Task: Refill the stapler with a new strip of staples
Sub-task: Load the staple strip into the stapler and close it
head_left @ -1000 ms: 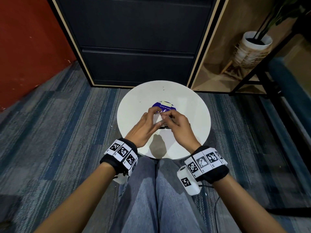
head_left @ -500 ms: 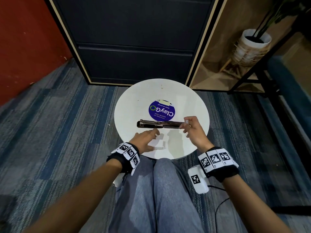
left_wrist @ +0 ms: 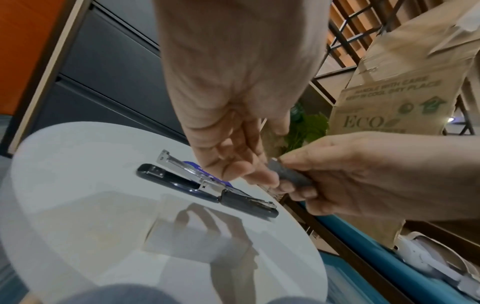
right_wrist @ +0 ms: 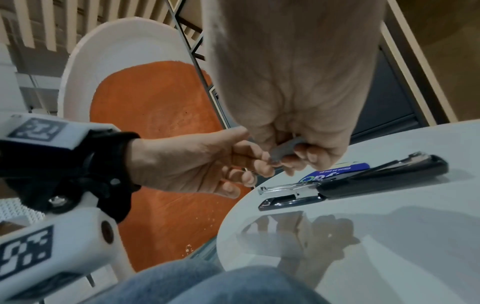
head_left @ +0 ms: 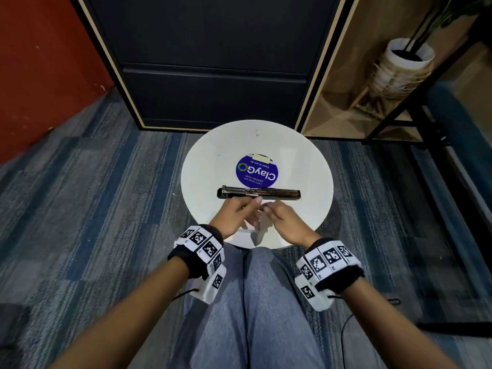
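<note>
Black plastic and bright steel make up the long stapler (head_left: 258,193), which lies flat and opened out across the middle of the round white counter (head_left: 314,166), its silver magazine rail exposed at one end and its body partly covering a blue round sticker (head_left: 257,171). Just in front of it, both hands meet above the counter's near half. The right hand (head_left: 288,222) has its fingers curled round a short grey strip of staples (left_wrist: 288,174), so that grip is closed on the strip. The left hand (head_left: 235,218) pinches the strip's near end between thumb and fingertips (right_wrist: 265,167), so the 2 hands share 1 small piece. A small white box (head_left: 246,233) appears to lie on the counter under the left hand, though it is mostly hidden. Judging by this, the stapler is already open and the step in hand is readying or aligning the fresh strip. Next, the strip would need to be carried over to the open rail, turned legs down and set squarely into the channel before the top is folded shut; a skewed strip would likely jam.
</note>
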Tool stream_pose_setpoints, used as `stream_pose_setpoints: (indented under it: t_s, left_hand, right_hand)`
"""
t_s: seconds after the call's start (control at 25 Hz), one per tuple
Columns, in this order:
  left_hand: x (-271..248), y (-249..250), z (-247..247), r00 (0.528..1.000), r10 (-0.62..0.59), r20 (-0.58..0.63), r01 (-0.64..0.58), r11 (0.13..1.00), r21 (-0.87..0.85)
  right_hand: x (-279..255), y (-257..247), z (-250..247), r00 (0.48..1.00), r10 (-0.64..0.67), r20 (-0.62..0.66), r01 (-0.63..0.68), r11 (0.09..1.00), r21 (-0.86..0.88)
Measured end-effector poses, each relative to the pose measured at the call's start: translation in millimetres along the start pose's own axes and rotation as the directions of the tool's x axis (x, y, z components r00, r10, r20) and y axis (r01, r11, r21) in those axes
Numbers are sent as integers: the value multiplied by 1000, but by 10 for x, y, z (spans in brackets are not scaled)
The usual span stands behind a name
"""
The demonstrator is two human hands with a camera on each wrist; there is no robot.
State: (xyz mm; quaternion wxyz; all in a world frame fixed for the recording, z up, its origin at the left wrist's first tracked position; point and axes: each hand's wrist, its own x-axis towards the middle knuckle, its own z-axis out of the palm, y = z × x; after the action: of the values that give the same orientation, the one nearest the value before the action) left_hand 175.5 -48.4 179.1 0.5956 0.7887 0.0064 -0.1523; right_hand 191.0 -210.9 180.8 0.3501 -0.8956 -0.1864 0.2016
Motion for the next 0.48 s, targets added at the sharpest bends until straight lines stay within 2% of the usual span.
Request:
stream_pose_setpoints:
  t_s: [0.12,0.2,0.28,0.36,0.48]
  left_hand:
    - [43,-30,-40,1000,9,-11,-9,1000,-13]
    - [82,-54,-102,998,-15,-54,12,998,-55]
    - [109,-77,-171,996,-14,-89,9,999,-52]
    - [138,-124,-241,990,37,-133,-31,998,47]
    - [157,-259,-359,973,127,-192,-90,978,188]
  right_hand:
    - [45,-33,77,999,-21,34,21,1000,-12]
    - [72,-58,86,994,-77,-82,81,996,38]
    - [129,-76,90,964,-74,-254,102,990,101]
    - [212,-92,75,946,-30,-323,81,986,146]
    - [397,-129,38,960,-21,-278,45,996,81]
